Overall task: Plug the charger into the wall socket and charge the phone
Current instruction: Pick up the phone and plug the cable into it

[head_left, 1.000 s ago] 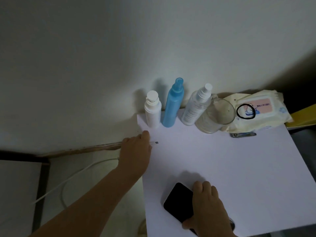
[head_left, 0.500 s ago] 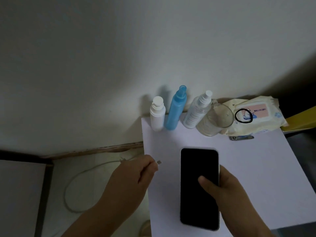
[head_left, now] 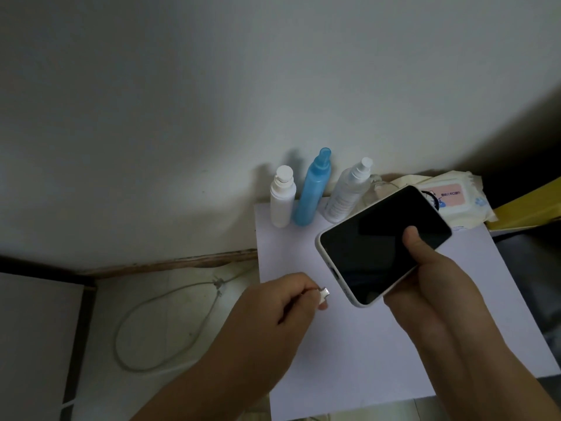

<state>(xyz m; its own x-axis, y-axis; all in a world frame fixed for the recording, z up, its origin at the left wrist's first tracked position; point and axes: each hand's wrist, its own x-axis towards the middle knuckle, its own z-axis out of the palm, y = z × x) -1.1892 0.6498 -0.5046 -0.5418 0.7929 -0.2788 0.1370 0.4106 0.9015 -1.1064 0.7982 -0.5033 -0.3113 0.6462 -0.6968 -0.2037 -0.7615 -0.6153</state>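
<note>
My right hand (head_left: 425,287) holds a black-screened phone (head_left: 382,241) in a white case, lifted above the white table (head_left: 349,344) and turned diagonally, its lower end pointing down-left. My left hand (head_left: 273,311) pinches the white charger cable's plug (head_left: 324,294), whose metal tip points right, a short gap from the phone's lower end. The white charger cable (head_left: 158,329) loops on the floor left of the table. No wall socket or charger block is in view.
Against the wall at the table's back stand a white bottle (head_left: 282,197), a blue spray bottle (head_left: 312,189) and a clear spray bottle (head_left: 347,192). A pack of wet wipes (head_left: 455,202) lies at the back right, partly behind the phone. A yellow object (head_left: 531,208) sits further right.
My right hand lifted the phone off the table and turned it diagonally. My left hand brought the cable plug from the table's far left edge toward the phone's lower end.
</note>
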